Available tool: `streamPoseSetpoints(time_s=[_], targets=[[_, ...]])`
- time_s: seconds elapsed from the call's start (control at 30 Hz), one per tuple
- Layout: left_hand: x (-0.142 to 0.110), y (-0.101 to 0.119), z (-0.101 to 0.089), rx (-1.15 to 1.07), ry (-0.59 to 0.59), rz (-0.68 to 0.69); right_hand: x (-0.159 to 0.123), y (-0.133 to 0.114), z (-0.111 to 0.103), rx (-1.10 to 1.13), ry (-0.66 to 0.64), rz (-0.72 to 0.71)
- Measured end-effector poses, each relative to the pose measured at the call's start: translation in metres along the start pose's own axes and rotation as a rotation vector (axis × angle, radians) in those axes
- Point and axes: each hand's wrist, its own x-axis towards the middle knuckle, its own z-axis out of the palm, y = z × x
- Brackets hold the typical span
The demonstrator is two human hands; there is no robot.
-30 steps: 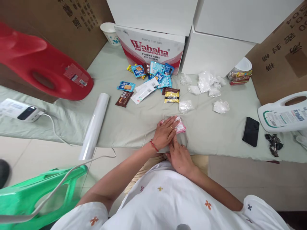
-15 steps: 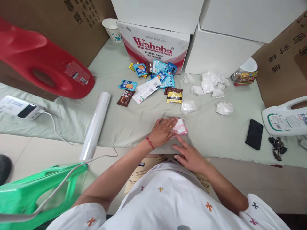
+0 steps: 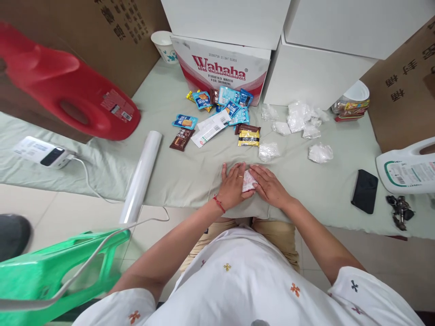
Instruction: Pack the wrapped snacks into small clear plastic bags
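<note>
A small pink-and-white packet (image 3: 249, 180) in clear wrap lies on the cloth near the table's front edge, partly covered by my hands. My left hand (image 3: 234, 186) holds its left side, fingers stretched forward and thumb along its near edge. Opposite it, my right hand (image 3: 270, 186) lies over the right side, fingers close together on the packet. What the fingertips do underneath is hidden. Just beyond are a crumpled clear-wrapped bundle (image 3: 268, 152) and a yellow snack packet (image 3: 249, 136).
Blue snack packets (image 3: 230, 96) lie before a Wahaha carton (image 3: 220, 68). More wrapped bundles (image 3: 299, 115) lie right of them. A film roll (image 3: 142, 174) and red jug (image 3: 115, 111) stand left; a phone (image 3: 364, 191), keys (image 3: 400, 212) and white jug (image 3: 406, 170) lie right.
My right hand lifted away from the packet, then came back onto its right side. My left hand shifted slightly and now sits at the packet's left, showing more of the packet between both hands.
</note>
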Motion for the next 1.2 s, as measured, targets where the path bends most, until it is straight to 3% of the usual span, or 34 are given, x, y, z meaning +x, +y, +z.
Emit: streamPoseSetpoints(time_s=[0.13, 0.37, 0.53, 0.6, 0.73, 0.8, 0.87, 0.93, 1.03, 1.1, 1.2], targets=[[0.000, -0.007, 0.000, -0.057, -0.053, 0.007, 0.001, -0.003, -0.009, -0.090, -0.006, -0.047], [0.002, -0.015, 0.004, -0.156, -0.081, -0.022, 0.022, -0.004, -0.022, -0.164, -0.176, -0.194], [-0.001, -0.028, -0.015, -0.386, -0.121, 0.030, 0.022, -0.005, -0.022, -0.218, -0.241, -0.212], [-0.008, -0.037, -0.028, -0.566, -0.074, -0.029, 0.024, -0.008, -0.023, -0.230, -0.253, -0.201], [-0.031, -0.046, -0.054, -0.884, 0.146, -0.275, 0.027, -0.017, -0.032, -0.218, -0.282, -0.087], [-0.044, -0.041, -0.063, -0.986, 0.212, -0.350, 0.024, -0.025, -0.040, -0.089, -0.245, -0.028], [-0.055, -0.029, -0.066, -1.092, 0.226, -0.377, 0.018, -0.036, -0.046, 0.201, -0.142, 0.009], [-0.060, -0.012, -0.062, -1.238, 0.181, -0.381, 0.011, -0.051, -0.046, 0.610, -0.064, 0.058], [-0.057, 0.015, -0.046, -1.505, 0.037, -0.417, 0.002, -0.072, -0.032, 1.130, -0.104, 0.240], [-0.051, 0.031, -0.035, -1.652, -0.016, -0.497, -0.002, -0.079, -0.021, 1.260, -0.136, 0.397], [-0.042, 0.043, -0.027, -1.758, 0.031, -0.609, -0.011, -0.075, -0.012, 1.091, -0.043, 0.560]])
